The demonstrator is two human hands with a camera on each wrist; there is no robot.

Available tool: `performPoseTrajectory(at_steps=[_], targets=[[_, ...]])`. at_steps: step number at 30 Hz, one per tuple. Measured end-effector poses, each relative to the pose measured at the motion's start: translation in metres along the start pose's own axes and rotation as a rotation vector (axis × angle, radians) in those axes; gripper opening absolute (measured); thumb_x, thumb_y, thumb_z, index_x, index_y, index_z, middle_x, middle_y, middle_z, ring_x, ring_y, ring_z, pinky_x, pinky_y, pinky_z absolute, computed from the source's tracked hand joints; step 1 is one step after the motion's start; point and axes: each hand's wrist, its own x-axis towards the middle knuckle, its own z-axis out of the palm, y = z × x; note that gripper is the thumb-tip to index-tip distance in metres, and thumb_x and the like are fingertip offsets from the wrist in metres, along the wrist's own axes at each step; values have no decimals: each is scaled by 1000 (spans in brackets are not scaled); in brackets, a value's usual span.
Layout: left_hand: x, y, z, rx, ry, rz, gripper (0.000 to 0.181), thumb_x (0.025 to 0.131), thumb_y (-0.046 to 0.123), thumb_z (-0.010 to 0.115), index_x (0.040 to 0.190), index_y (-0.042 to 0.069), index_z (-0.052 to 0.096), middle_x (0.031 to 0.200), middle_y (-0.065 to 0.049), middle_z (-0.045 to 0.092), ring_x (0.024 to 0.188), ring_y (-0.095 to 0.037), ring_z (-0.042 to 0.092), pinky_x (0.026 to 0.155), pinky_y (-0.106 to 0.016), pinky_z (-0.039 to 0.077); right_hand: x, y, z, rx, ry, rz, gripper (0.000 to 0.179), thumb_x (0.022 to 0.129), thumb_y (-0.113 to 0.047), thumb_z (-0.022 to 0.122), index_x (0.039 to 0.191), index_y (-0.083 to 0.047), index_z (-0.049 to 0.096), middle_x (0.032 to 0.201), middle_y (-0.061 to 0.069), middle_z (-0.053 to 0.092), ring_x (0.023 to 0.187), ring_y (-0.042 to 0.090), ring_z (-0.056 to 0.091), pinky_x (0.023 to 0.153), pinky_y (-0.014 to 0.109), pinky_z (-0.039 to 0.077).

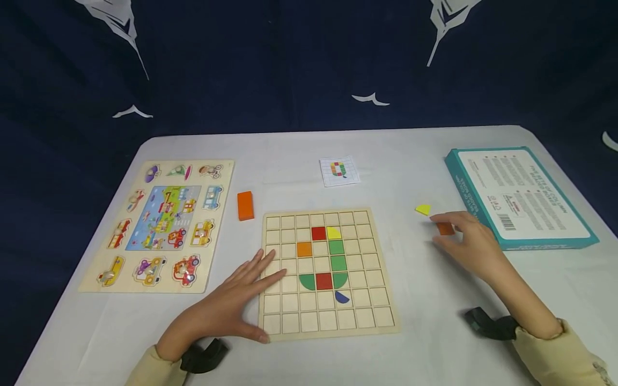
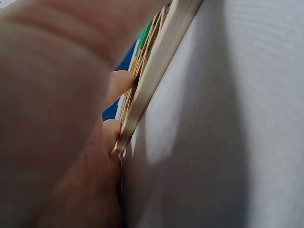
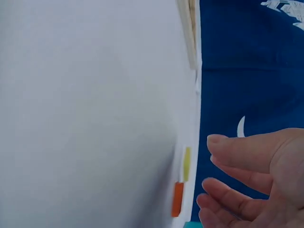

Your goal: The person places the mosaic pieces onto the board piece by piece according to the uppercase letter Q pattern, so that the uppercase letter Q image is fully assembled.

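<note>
My left hand (image 1: 227, 303) rests spread on the left edge of a wooden grid board (image 1: 369, 316). Its fingertips lie on the squares, and the thumb is at the front left corner. On the board sit red (image 1: 324, 281), green (image 1: 337, 247), orange (image 1: 304, 249) and yellow (image 1: 333, 232) pieces, plus a tilted blue half-round piece (image 1: 341, 297). To the right, my right hand (image 1: 470, 244) hovers with thumb and fingers apart around an orange piece (image 3: 177, 199) on the table. A yellow piece (image 1: 423, 209) lies just beyond its fingertips.
A teal box (image 1: 541, 203) stands right of my right hand. Behind the board lies a small pattern card (image 1: 340, 171). An orange block (image 1: 245, 206) sits between the board and a vehicle puzzle (image 1: 212, 268) on the left.
</note>
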Motion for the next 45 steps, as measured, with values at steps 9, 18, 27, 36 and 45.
performPoseTrajectory(at_steps=[9, 18, 27, 36, 45], targets=[[0, -1, 0, -10, -1, -8, 111, 56, 56, 80, 148, 19, 30, 156, -6, 1, 140, -25, -6, 107, -54, 7, 4, 14, 3, 26, -40, 50, 40, 77, 10, 66, 116, 4, 58, 119, 30, 47, 105, 46, 44, 83, 60, 38], [0, -1, -1, 5, 3, -4, 111, 56, 53, 82, 148, 18, 30, 156, -7, 2, 140, -26, -5, 107, -52, 7, 10, 21, 10, 66, -4, -19, 37, 74, 13, 69, 109, 4, 62, 110, 26, 56, 97, 41, 53, 81, 55, 44], [0, -2, 1, -7, -2, -3, 111, 57, 55, 80, 148, 18, 29, 156, -6, 1, 140, -26, -6, 108, -52, 6, 12, 11, 13, 96, -19, -28, 34, 75, 9, 70, 108, 5, 64, 110, 28, 58, 98, 42, 56, 80, 54, 46], [0, -1, 1, -15, -21, -16, 111, 57, 57, 79, 149, 18, 29, 156, -5, 0, 140, -26, -7, 108, -51, 5, 21, -23, 15, 223, -89, -118, 34, 78, 6, 69, 112, 2, 64, 110, 17, 61, 99, 29, 57, 86, 44, 45], [0, -2, 0, 6, -20, -13, 111, 57, 55, 80, 149, 18, 28, 156, -6, 0, 140, -25, -7, 108, -51, 6, 39, -85, 42, 365, -204, -238, 32, 79, 5, 70, 110, 2, 65, 107, 9, 63, 97, 22, 56, 87, 39, 47]])
